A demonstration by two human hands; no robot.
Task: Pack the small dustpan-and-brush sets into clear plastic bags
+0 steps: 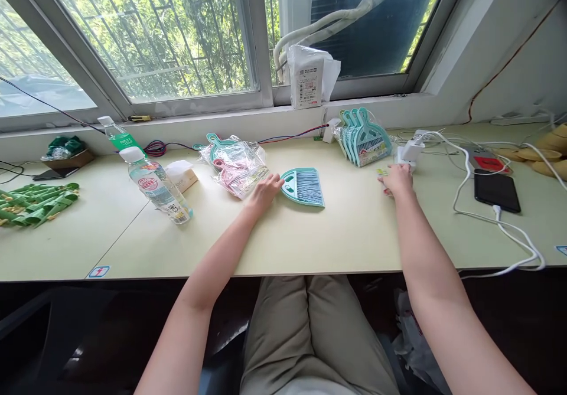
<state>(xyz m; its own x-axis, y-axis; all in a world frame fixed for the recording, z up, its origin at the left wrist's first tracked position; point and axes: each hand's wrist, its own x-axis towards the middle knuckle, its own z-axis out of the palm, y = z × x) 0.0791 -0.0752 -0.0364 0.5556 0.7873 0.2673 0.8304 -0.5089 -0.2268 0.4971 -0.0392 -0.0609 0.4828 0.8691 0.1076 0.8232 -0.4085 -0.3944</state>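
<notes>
My left hand (pixel 263 193) touches the teal dustpan set (pixel 305 187), midway between the front and back edges of the surface (pixel 341 241), where light contact should steady it, though I cannot tell whether those fingers (pixel 276 181), or my right hand's (pixel 398 180) at a printed slip (pixel 381 172), pinch.

L arm (pixel 217 255) and R arm (pixel 426 247) are bare, reaching fwd, well apart, each slanting inward. L hand (pixel 266 189) is palm down, w/ fingers (pixel 275 180) slightly bent and pointing to R side. R hand (pixel 400 179) shows its back, its fingers curled under. Thumbs are unclear, so grip of both can't be told.
</notes>
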